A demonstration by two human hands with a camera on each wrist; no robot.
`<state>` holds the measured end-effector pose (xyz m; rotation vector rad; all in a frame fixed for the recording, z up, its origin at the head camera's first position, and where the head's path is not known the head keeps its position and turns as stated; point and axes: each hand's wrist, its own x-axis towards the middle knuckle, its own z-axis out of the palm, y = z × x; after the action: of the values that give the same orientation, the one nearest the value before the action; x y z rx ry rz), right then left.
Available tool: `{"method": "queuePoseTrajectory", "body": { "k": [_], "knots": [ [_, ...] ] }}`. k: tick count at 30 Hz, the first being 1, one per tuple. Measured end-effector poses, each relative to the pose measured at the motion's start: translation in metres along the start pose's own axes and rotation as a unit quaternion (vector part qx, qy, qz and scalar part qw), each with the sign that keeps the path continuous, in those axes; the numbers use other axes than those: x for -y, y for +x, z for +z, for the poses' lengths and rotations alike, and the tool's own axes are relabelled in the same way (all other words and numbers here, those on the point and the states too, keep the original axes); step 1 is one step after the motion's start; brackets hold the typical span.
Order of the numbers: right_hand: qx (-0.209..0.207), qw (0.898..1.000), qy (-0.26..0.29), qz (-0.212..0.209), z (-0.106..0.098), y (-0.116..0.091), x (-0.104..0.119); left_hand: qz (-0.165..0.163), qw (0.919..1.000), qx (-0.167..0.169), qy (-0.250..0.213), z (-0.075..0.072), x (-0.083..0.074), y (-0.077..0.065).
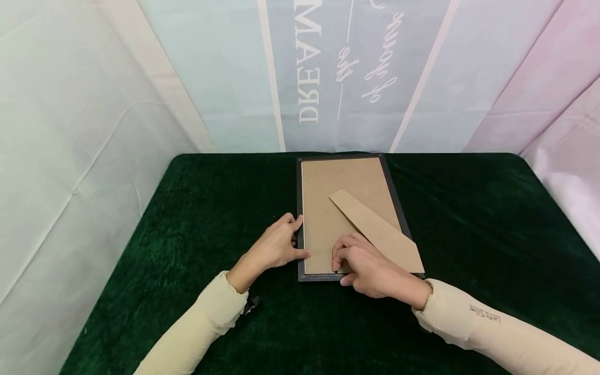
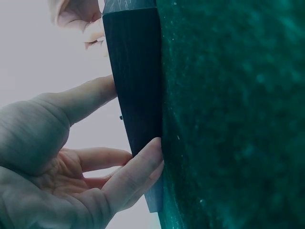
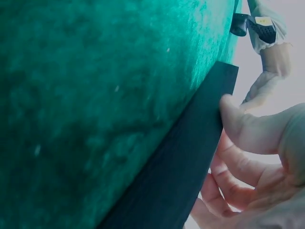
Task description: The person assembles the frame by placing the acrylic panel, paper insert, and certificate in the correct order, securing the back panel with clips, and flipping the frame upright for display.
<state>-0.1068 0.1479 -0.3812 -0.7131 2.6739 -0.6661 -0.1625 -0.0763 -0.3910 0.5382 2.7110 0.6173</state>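
A black picture frame (image 1: 398, 208) lies back side up, its brown backing board (image 1: 347, 174) showing. A tan easel leg (image 1: 379, 224) slants across the board's right half. My left hand (image 1: 276, 242) grips the frame's left edge, thumb over the board's rim. In the left wrist view, the left fingers (image 2: 136, 174) press against the frame's outer side. At the near edge, my right hand (image 1: 367, 268) pinches the frame, curled fingertips over the board. Its thumb (image 3: 238, 126) touches the frame's outer side in the right wrist view. What lies under the right fingertips is mostly hidden.
Dark green velvety cloth (image 1: 225, 208) covers the table around the frame. Behind the far table edge hangs a pastel backdrop (image 1: 225, 67) with white lettering. White fabric (image 1: 70, 156) hangs along the left side. A small black device (image 1: 251, 304) sits at the left wrist.
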Motion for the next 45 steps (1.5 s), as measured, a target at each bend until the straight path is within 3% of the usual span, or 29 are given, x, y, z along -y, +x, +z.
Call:
{"method": "queuePoseTrajectory", "body": {
  "k": [12,23,27,31,36,45],
  "knots": [
    [-0.037,0.999,0.026,-0.02,-0.001,-0.003,-0.011,-0.004,1.0,0.003,-0.005,-0.001,-0.002,0.001],
    [-0.092,0.995,-0.03,-0.024,-0.001,0.002,-0.011,0.003,1.0,0.007,-0.004,-0.001,-0.005,0.0],
    [-0.092,0.995,-0.032,-0.028,-0.003,0.004,-0.01,0.003,0.9999,0.007,-0.01,-0.001,-0.004,-0.002],
    [-0.066,0.998,-0.004,-0.024,-0.008,0.009,-0.008,0.02,0.9994,0.012,-0.026,-0.002,0.003,-0.001],
    [-0.041,0.999,-0.01,-0.019,-0.019,0.023,0.004,0.041,0.9974,0.036,-0.047,-0.005,0.012,-0.001],
    [-0.045,0.998,-0.01,0.039,-0.009,0.074,0.011,0.029,0.9978,0.039,-0.046,-0.004,0.014,-0.003]
  ]
}}
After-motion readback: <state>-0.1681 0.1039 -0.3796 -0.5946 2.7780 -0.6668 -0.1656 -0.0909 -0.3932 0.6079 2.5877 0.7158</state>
